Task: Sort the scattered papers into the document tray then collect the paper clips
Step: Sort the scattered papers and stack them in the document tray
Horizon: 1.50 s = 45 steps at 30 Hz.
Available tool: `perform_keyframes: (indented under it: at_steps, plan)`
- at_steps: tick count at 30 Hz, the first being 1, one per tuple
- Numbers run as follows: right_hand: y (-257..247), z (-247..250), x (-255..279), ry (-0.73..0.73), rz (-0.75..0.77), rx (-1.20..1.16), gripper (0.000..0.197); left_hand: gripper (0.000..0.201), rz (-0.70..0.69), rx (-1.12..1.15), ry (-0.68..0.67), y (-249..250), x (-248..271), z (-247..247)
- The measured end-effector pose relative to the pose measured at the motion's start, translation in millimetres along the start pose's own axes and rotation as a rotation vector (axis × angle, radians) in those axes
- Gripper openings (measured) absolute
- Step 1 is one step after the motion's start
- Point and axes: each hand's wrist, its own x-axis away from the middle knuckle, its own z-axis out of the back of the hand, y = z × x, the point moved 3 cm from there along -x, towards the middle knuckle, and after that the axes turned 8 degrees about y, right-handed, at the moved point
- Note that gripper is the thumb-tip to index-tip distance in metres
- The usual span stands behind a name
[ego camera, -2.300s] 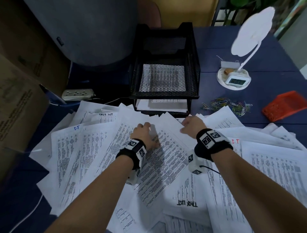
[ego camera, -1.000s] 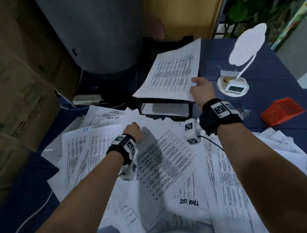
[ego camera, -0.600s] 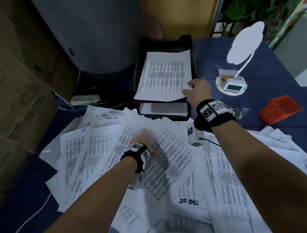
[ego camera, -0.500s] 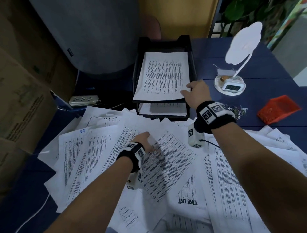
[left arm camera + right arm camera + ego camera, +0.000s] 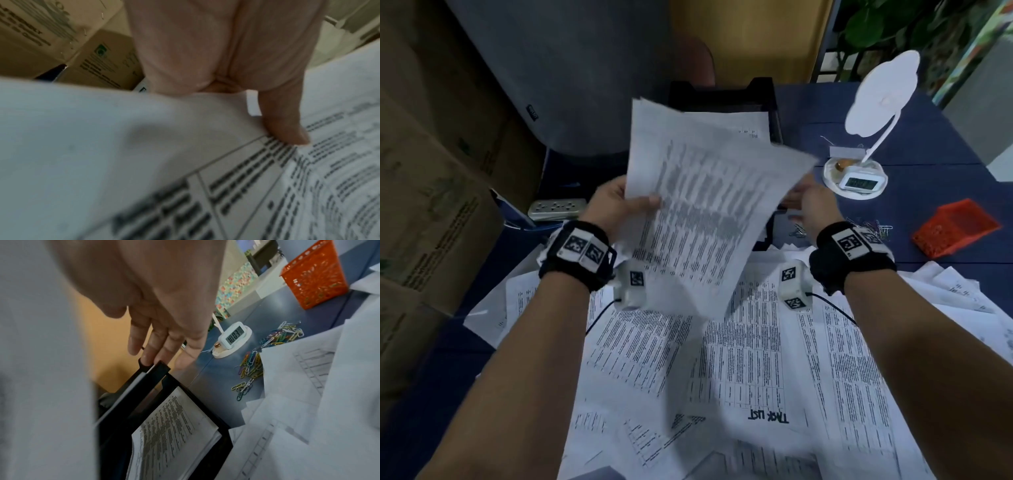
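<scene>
Item: printed sheets (image 5: 698, 219), more than one, lifted clear of the pile and blurred in the head view. Held by my left hand (image 5: 616, 205), thumb on top at the near-left edge, fingers beneath. The left wrist view confirms the thumb pressed onto the print.

Item: my right hand (image 5: 813, 205), fingers straight and loose, holding nothing, close to the sheets' right edge and just beside the document tray (image 5: 722, 94).

Item: document tray, black, stacked tiers at the far side of the counter (image 5: 945, 137). Paper already lies in the top tier and the one below, per the right wrist view.

Item: scattered papers (image 5: 739, 359), many, still covering the near counter.

Item: paper clips (image 5: 267, 353), coloured, loose beside the tray's right side. Orange mesh basket (image 5: 955, 228) near them, lying tipped over.

Step in hand, by my reckoning: papers stage, mid-carry to the tray. The next move calls for my right hand to steady the free edge, square the sheets, then slide them in flat. Clips come later.
</scene>
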Motion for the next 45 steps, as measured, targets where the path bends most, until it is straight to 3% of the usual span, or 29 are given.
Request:
perform_keyframes:
  at_steps: [3, 7, 10, 12, 17, 23, 29, 32, 36, 40, 45]
  plan:
    - [0.0, -1.2, 3.3, -0.053, 0.006, 0.073, 0.059, 0.023, -0.044, 0.069, 0.122, 6.4, -26.9, -4.4]
    - [4.1, -4.7, 4.2, 0.002, 0.187, 0.307, 0.028, 0.024, -0.01, 0.019, 0.208, 3.3, -56.3, -25.1]
    - [5.8, -5.9, 5.8, 0.102, 0.273, 0.452, 0.019, 0.032, 0.01, 0.028, 0.235, 0.8, -66.8, -41.5]
    - [11.0, -5.4, 5.2, 0.128, 0.215, 0.49, 0.026, 0.031, 0.009, 0.078, 0.244, -1.8, -69.9, -48.4]
    - [30.8, -5.9, 9.5, -0.115, -0.18, 0.41, 0.039, 0.025, 0.038, 0.122, 0.237, -9.9, -68.9, -49.9]
    - [26.1, -8.4, 15.9, -0.162, -0.219, 0.248, 0.025, 0.045, 0.074, -0.078, 0.202, -15.6, -62.8, -49.6]
    - [13.5, -13.4, 11.7, -0.047, -0.116, 0.155, 0.021, 0.068, 0.116, -0.368, 0.086, -21.6, -50.8, -50.1]
    - [4.7, -17.4, 6.8, -0.005, -0.107, 0.101, 0.017, 0.078, 0.208, -0.326, -0.018, -19.7, -45.3, -51.3]
    - [-1.3, -19.1, 0.8, -0.039, -0.058, 0.113, 0.026, 0.06, 0.146, -0.425, -0.008, -16.9, -45.3, -49.6]
    - [-1.1, -19.2, -8.3, -0.036, -0.013, 0.243, 0.029, 0.055, -0.024, -0.694, 0.036, -18.5, -49.8, -43.4]
    - [-10.0, -18.2, -8.3, 0.138, 0.21, 0.38, 0.031, 0.057, -0.054, -0.755, 0.045, -22.2, -51.6, -40.2]
